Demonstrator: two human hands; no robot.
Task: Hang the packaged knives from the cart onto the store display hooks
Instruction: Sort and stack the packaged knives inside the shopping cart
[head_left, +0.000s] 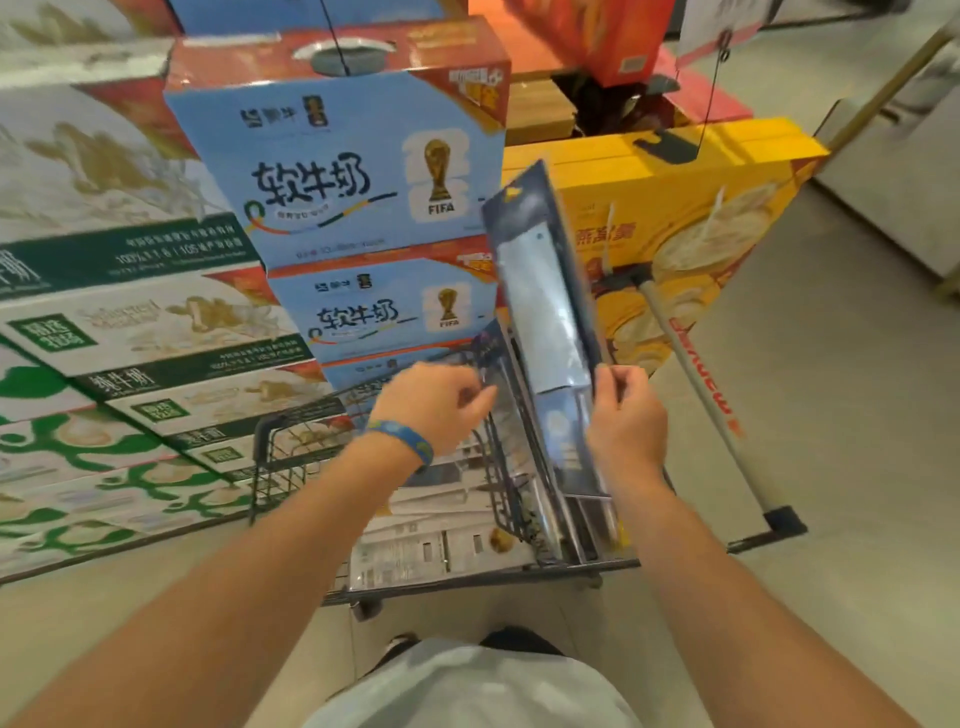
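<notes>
A packaged knife (550, 312) stands tilted above the cart (270, 436); other packages (415, 540) lie in the cart. Stacked boxes (332, 171) sit left of and behind the cart, with a flat box (675, 208) behind it to the right.

Packaged knife (550, 322): cleaver blade under clear blister on dark blue card, hang hole uppermost, upright, leaning slightly left, above the cart.
Cart (270, 431): dark wire basket, more packages (431, 530) lying flat inside.

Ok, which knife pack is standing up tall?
The knife pack pinched by the right hand. It is held upright above the cart, while the other packs lie flat down inside it.
</notes>
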